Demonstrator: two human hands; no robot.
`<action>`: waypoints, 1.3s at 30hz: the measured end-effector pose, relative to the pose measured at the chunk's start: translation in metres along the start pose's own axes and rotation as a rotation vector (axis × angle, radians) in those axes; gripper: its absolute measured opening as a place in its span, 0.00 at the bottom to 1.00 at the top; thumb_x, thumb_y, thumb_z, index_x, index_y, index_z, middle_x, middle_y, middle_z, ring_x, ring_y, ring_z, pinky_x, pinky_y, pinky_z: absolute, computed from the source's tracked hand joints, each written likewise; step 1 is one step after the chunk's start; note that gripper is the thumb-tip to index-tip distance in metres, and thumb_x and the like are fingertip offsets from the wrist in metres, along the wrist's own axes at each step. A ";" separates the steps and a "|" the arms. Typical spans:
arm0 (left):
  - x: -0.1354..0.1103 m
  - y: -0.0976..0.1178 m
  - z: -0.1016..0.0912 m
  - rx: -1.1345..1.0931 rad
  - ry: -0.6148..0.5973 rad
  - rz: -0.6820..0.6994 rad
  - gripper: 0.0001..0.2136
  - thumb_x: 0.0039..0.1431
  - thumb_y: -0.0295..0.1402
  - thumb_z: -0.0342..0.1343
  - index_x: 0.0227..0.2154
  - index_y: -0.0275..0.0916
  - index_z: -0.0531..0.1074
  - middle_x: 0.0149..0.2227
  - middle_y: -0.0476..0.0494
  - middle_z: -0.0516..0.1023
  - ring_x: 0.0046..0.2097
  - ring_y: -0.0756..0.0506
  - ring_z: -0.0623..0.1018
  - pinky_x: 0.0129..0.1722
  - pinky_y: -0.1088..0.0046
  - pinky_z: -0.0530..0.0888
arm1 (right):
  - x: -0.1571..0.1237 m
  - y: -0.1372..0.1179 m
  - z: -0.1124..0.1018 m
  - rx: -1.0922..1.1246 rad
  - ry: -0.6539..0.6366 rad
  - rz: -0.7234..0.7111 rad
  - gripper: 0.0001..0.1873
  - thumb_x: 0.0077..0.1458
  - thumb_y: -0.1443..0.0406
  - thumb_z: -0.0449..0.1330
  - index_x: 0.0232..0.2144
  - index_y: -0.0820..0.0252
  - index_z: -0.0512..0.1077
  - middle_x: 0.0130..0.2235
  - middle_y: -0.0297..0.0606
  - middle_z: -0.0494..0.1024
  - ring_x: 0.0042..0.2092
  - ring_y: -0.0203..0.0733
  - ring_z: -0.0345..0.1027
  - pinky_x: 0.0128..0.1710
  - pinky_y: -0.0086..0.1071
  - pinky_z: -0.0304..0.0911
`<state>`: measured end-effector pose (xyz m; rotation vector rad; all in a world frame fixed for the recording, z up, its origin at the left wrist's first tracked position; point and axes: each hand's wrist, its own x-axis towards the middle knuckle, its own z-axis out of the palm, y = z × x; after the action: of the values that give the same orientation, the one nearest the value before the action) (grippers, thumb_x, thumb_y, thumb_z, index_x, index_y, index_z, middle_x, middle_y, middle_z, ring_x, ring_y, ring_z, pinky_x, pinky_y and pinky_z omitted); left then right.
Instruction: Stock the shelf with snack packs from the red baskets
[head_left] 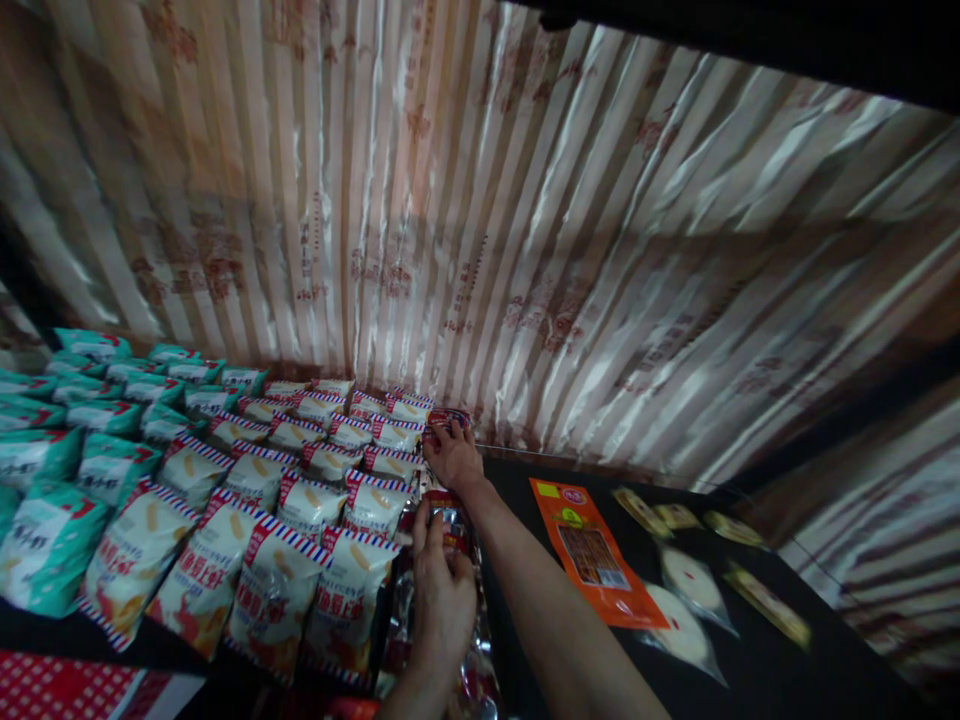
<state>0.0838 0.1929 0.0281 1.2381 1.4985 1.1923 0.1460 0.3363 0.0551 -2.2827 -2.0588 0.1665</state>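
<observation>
A row of shiny dark red snack packets (397, 620) runs front to back along the right side of the white snack bags (349, 590). My left hand (441, 600) lies over the middle of this row, fingers stretched forward and touching the foil, thumb apart. Farther back, my right hand (455, 458) has its fingers bent over a dark red packet (450, 416) at the far end of the row, near the curtain. The undersides of the fingers on both hands are hidden.
Teal snack bags (112, 468) stand in rows at the left. On the black tabletop (517, 500) at the right lie an orange packet (592, 555), white round items in clear wrap (690, 580), and several slim yellowish packets (769, 603). A pleated, printed curtain (420, 220) hangs behind.
</observation>
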 end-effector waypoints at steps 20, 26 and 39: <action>0.004 0.020 -0.017 -0.067 0.016 0.026 0.17 0.47 0.21 0.46 0.40 0.32 0.72 0.57 0.32 0.62 0.50 0.42 0.73 0.53 0.66 0.67 | -0.003 -0.003 -0.016 0.043 0.156 0.025 0.22 0.57 0.58 0.48 0.53 0.51 0.65 0.63 0.41 0.53 0.64 0.53 0.36 0.59 0.51 0.34; -0.010 0.028 -0.030 -0.085 0.043 0.126 0.13 0.47 0.22 0.45 0.31 0.37 0.74 0.46 0.38 0.72 0.49 0.43 0.72 0.50 0.65 0.69 | -0.039 0.017 -0.022 0.311 0.476 0.012 0.20 0.56 0.65 0.46 0.47 0.63 0.70 0.58 0.46 0.62 0.61 0.45 0.50 0.58 0.39 0.47; -0.169 -0.086 -0.101 -0.002 -0.245 -0.075 0.10 0.46 0.24 0.46 0.20 0.40 0.72 0.27 0.46 0.76 0.33 0.46 0.75 0.37 0.72 0.71 | -0.261 0.043 0.064 1.110 0.782 0.367 0.18 0.54 0.54 0.51 0.43 0.60 0.64 0.37 0.38 0.71 0.39 0.39 0.66 0.42 0.34 0.61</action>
<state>-0.0031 0.0049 -0.0312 1.2659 1.3496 0.9548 0.1547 0.0706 -0.0032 -1.5582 -0.7907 0.2775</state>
